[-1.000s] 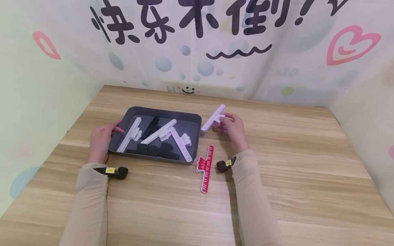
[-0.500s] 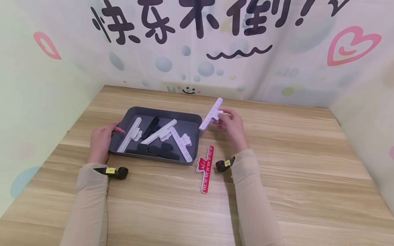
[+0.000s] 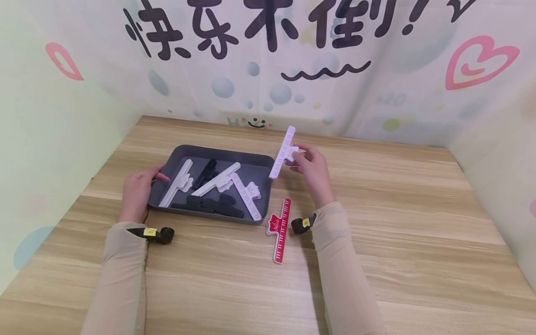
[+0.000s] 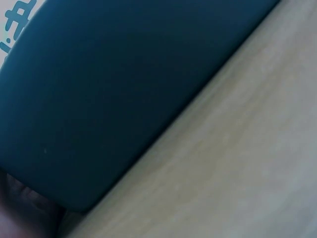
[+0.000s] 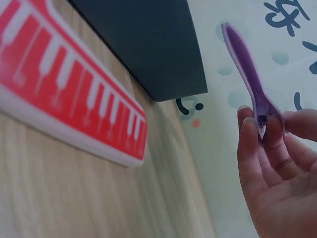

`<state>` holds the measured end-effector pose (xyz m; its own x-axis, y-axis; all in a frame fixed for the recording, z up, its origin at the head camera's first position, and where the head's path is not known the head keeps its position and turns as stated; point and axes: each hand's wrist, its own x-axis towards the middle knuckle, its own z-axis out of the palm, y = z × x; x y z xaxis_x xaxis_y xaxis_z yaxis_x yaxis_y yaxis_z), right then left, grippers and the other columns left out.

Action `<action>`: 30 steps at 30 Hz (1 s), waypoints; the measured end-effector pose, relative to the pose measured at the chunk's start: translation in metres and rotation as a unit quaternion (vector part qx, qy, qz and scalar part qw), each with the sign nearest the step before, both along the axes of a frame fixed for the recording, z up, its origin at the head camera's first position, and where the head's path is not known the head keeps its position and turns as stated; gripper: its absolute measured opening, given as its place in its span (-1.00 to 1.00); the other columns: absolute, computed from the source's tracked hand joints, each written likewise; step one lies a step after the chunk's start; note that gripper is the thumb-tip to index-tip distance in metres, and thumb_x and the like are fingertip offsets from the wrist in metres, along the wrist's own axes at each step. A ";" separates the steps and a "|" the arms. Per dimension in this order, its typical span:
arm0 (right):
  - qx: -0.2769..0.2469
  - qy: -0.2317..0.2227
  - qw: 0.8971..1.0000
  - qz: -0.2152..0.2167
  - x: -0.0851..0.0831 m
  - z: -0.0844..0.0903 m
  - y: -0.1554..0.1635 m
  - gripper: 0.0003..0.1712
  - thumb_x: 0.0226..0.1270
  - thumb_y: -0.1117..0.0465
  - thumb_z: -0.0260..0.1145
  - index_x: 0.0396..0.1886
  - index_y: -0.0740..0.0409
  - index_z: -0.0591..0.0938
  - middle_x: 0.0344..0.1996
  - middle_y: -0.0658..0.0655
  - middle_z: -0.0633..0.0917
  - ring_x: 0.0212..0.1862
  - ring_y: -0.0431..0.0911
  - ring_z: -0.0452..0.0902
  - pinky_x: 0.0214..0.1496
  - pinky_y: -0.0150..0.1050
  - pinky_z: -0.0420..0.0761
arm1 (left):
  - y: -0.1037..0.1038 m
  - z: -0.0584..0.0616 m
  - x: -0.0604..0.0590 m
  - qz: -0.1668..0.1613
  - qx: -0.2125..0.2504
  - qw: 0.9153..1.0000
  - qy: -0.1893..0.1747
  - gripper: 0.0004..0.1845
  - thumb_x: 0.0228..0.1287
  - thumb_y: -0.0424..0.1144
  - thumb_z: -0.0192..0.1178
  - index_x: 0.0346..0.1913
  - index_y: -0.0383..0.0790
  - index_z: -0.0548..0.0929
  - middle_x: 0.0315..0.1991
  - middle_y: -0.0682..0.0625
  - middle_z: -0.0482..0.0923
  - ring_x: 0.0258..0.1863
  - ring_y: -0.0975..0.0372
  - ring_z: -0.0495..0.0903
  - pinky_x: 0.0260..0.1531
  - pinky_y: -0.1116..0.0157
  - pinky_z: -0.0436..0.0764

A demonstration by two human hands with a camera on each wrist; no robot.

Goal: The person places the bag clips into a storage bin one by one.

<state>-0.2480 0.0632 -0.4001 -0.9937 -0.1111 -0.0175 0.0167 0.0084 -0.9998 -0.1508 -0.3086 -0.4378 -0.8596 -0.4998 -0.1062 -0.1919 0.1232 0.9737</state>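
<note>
In the head view my right hand (image 3: pixel 313 171) pinches a light purple clip (image 3: pixel 283 152) with a piano-key pattern, raised beside the tray's right end. The right wrist view shows that clip (image 5: pixel 246 69) edge-on between thumb and fingers. My left hand (image 3: pixel 137 190) grips the left rim of the dark grey tray (image 3: pixel 226 152), its thumb reaching over the edge. Inside the tray lie a white clip (image 3: pixel 177 183) at the left, another white clip (image 3: pixel 217 180) in the middle, a pale purple clip (image 3: pixel 247 197) at the right and several black clips (image 3: pixel 222 205).
A red piano-key clip (image 3: pixel 281 231) lies on the wooden table (image 3: pixel 410 223), just right of the tray's near corner. A printed white backdrop (image 3: pixel 268 70) stands behind the table. Each wrist wears a small black camera, such as the left camera (image 3: pixel 166 235).
My right hand has moved slightly left and up with the purple clip, which now stands more upright. The left hand, the tray and the red clip have stayed put.
</note>
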 end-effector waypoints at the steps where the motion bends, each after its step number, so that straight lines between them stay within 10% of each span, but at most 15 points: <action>1: 0.000 0.003 1.000 0.001 -0.001 0.000 -0.001 -0.64 0.29 0.28 0.12 0.09 0.20 0.43 -0.28 0.23 0.52 -0.21 0.07 0.58 -0.14 -0.14 0.54 | 0.000 0.000 0.000 0.000 -0.002 1.000 0.000 -0.37 0.01 0.23 0.17 -0.30 -0.40 0.65 -0.18 0.06 0.58 -0.25 0.29 0.41 -0.55 0.44 0.39; 30: 0.145 0.035 0.988 0.047 0.008 -0.004 -0.024 -0.61 0.20 0.06 0.24 0.01 0.07 0.54 -0.13 0.01 0.59 -0.26 -0.13 0.57 -0.16 -0.24 0.53 | 0.001 -0.002 0.001 0.002 -0.031 0.999 -0.022 -0.34 -0.01 0.30 0.11 -0.29 -0.32 0.67 -0.17 0.03 0.54 -0.29 0.27 0.38 -0.51 0.41 0.35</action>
<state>-0.2397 0.0389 -0.4041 -0.9791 -0.2033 0.0072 -0.0677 0.2922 -0.9540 -0.1499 -0.3072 -0.4399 -0.8528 -0.5099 -0.1129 -0.2351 0.1817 0.9548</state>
